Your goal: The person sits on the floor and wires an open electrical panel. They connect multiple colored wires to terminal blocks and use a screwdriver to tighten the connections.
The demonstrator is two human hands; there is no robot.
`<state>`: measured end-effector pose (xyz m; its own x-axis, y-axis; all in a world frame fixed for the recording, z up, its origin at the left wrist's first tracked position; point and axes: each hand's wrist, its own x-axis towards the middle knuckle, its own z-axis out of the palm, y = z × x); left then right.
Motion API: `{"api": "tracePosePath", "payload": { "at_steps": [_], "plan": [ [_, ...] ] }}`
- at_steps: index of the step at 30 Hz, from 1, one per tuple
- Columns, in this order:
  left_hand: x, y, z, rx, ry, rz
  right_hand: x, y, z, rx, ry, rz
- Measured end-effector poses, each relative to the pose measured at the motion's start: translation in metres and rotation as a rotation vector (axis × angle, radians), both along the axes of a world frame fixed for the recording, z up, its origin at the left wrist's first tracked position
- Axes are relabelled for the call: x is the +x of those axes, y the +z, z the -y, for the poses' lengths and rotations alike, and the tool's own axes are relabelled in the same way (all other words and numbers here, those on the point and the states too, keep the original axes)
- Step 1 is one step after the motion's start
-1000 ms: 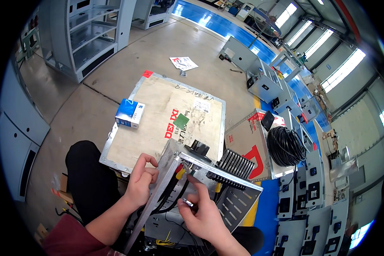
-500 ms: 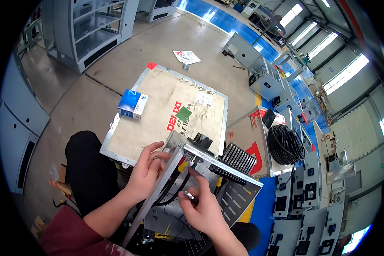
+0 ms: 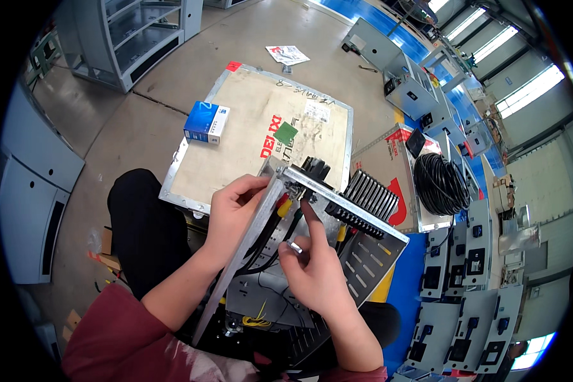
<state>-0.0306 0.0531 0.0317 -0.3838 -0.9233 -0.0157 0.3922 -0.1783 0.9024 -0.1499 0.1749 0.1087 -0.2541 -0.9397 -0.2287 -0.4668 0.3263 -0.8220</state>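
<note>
A grey metal electrical enclosure (image 3: 235,270), its interior facing me, stands tilted between my arms. My left hand (image 3: 230,216) is at its upper left outer side, fingers curled toward the panel; the tips and anything they hold are hidden. My right hand (image 3: 318,274) is inside the frame. Between its thumb and curled fingers sits a small silver metal piece (image 3: 293,246), while the index finger reaches up to the terminals under the top edge. Beside that finger are thick black cables with a yellow sleeve (image 3: 284,209). A black component (image 3: 315,168) protrudes above the top edge.
Beyond the enclosure is a wooden crate (image 3: 235,105) with metal edges, carrying a blue-and-white box (image 3: 206,122) and a green scrap (image 3: 286,133). A coil of black cable (image 3: 440,184) lies on another crate at right. Grey cabinets (image 3: 38,197) stand left; several grey panels line the right.
The view has shifted, so the crate and enclosure appear further right. Both hands keep nearly the same places on the enclosure, and the silver piece stays in my right hand.
</note>
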Motion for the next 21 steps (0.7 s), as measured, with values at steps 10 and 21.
{"api": "tracePosePath", "payload": {
  "at_steps": [10, 21],
  "plan": [
    [-0.021, -0.002, 0.007, 0.038, 0.008, -0.051, -0.001, -0.007, 0.002, -0.082, -0.014, -0.017],
    [-0.015, 0.013, 0.006, -0.078, -0.005, 0.078, -0.008, -0.008, 0.003, -0.054, 0.035, 0.01]
  ]
}}
